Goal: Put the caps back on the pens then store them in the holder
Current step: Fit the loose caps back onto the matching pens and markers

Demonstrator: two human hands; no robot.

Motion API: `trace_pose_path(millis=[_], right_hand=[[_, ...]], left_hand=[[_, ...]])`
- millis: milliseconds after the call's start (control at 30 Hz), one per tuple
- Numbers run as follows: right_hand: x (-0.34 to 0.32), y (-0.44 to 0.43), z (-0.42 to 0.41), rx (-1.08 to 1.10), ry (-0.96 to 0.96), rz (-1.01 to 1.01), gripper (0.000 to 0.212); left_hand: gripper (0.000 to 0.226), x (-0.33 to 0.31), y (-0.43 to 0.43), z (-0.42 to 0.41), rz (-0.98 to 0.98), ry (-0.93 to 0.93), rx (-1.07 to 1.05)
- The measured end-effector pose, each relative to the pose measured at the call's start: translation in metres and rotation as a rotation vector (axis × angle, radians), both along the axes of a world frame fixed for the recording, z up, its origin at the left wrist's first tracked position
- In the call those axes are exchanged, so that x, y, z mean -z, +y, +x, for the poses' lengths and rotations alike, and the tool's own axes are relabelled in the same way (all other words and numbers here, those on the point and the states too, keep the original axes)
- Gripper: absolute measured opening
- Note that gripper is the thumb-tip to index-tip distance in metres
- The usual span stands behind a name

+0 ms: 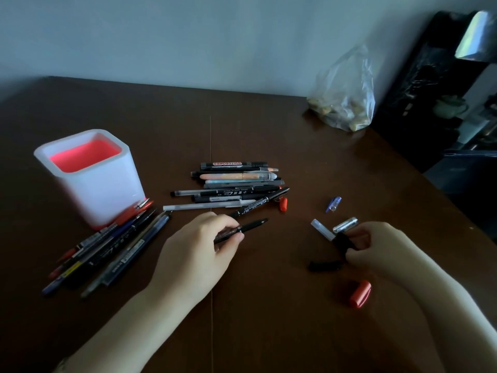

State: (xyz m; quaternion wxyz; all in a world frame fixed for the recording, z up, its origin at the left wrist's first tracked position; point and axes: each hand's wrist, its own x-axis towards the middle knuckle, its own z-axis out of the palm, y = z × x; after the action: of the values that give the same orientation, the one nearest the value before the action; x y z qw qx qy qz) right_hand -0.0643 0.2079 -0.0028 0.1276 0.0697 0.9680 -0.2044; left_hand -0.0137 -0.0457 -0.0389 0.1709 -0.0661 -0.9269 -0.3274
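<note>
Head-worn camera looks forward and down, close over the table [269, 332], seemingly tilted.

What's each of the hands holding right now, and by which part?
The left hand grips a black pen by one end, the rest sticking out. The right hand pinches a black cap by its near end.

A clear plastic bag [347, 98] sits on the brown table [161, 117].

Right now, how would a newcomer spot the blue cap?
Start at the plastic bag at the far right of the table and come toward the right hand. Between them lies the blue cap, alone on bare wood. It is the only blue one; its neighbours are clear, black or red.
</note>
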Motion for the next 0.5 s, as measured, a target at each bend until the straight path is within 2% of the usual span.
trace_pose_path(millis=[67,133,200,267,300,367,500], right_hand=[[-0.007,-0.007,0.003,-0.022,0.090,-0.005,0.018],[-0.013,-0.016,0.008,-0.011,0.271,-0.207,0.012],[-0.019,-0.035,0.014,0.048,0.353,-0.668,0.019],[-0.016,-0.056,0.015,0.100,0.294,-1.158,0.026],[-0.012,-0.066,0.013,0.112,0.273,-1.305,0.029],[0.000,-0.081,0.008,0.145,0.271,-1.436,0.031],[0.015,-0.092,0.011,0.222,0.265,-1.462,0.022]], left_hand=[[0.017,-0.001,-0.001,0.000,0.016,-0.002,0.000],[0.018,-0.002,-0.001,0.000,0.031,-0.002,-0.002],[0.019,-0.002,-0.001,-0.001,0.054,-0.010,0.001],[0.021,-0.002,0.000,-0.001,0.079,-0.022,0.004],[0.021,-0.002,0.000,-0.002,0.087,-0.023,0.004],[0.020,-0.002,0.000,-0.002,0.097,-0.019,0.004],[0.018,-0.003,-0.001,-0.002,0.102,-0.011,0.005]])
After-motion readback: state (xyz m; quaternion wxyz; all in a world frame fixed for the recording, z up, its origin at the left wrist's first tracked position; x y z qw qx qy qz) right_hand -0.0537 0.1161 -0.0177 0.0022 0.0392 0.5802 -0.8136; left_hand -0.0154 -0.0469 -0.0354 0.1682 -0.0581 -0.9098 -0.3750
